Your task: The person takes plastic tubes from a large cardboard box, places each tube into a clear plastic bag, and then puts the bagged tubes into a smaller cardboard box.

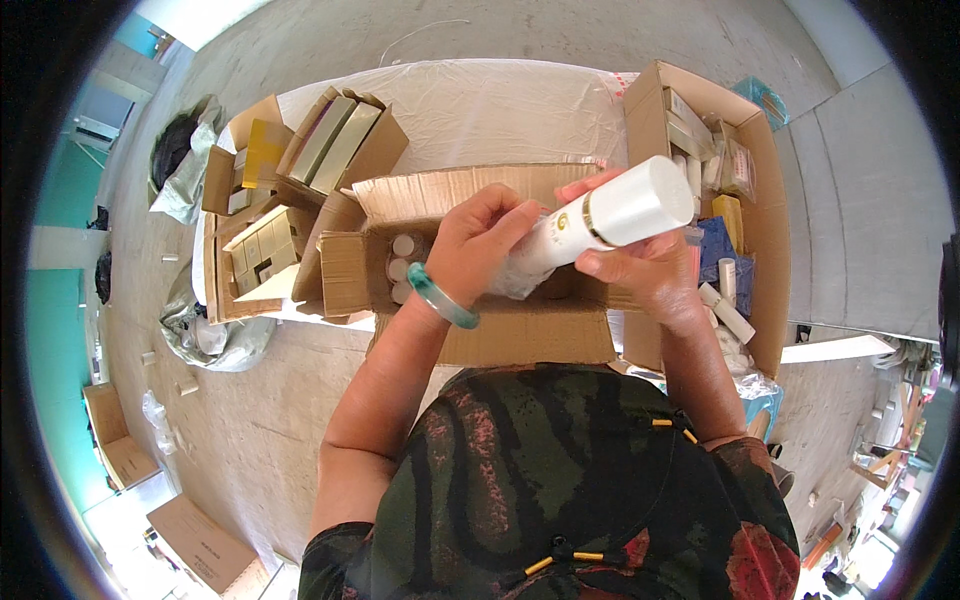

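Observation:
A white cylindrical bottle with a gold band slants up to the right between my hands. Clear plastic wrap is bunched around its lower end. My left hand, with a green bangle at the wrist, is closed around that wrapped end. My right hand grips the bottle from beneath and behind, near the band and cap. Both hands are above an open cardboard box. Several white round tops stand inside it at the left; my arms and the bottle hide part of its inside.
At the right, a tall carton holds white tubes, small boxes and plastic-wrapped items. To the left, cartons hold flat boxes and small cream boxes. White sheeting covers the table. Plastic sacks lie on the floor at left.

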`<action>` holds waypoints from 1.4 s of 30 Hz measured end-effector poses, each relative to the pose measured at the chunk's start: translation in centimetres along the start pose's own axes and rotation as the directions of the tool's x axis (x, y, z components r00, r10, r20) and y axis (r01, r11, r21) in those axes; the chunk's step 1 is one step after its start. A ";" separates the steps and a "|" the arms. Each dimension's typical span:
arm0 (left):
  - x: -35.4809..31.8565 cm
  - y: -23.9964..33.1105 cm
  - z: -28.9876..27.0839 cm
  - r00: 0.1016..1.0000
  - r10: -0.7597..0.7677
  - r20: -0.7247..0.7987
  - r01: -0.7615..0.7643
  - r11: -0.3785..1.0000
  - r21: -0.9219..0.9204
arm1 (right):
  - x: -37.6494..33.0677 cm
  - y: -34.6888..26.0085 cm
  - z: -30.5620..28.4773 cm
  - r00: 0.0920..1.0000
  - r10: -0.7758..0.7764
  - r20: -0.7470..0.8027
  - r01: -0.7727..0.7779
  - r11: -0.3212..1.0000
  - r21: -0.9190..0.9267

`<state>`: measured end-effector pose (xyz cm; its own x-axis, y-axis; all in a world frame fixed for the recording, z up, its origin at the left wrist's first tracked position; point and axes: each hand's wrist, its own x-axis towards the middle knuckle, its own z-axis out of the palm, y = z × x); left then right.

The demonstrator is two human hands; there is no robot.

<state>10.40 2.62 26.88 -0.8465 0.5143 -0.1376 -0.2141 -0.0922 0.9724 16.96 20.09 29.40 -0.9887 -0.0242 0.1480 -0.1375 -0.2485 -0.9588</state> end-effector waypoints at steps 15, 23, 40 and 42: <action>0.3 0.9 -1.5 0.984 0.175 -0.024 -0.166 0.963 0.211 | 0.8 2.0 -0.4 0.998 -0.047 -0.028 0.040 0.976 -0.213; 0.4 1.0 -1.7 0.994 -0.004 0.113 0.015 0.995 -0.095 | 1.2 4.3 -1.2 0.993 0.047 0.107 -0.036 0.994 -0.107; -1.4 -1.3 -2.2 0.989 0.050 0.136 -0.022 0.980 -0.200 | 0.7 4.6 -0.5 0.991 -0.107 -0.078 0.083 0.962 -0.261; -1.3 -1.2 -2.4 0.986 0.073 0.150 -0.031 0.963 -0.266 | 0.2 4.6 0.2 0.993 0.106 -0.062 -0.112 0.988 -0.106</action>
<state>10.56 0.06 25.45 -0.7773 0.6280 -0.0365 -0.3097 -0.3316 0.8911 16.11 18.77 25.08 -0.9995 0.0094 0.0308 -0.0318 -0.1404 -0.9896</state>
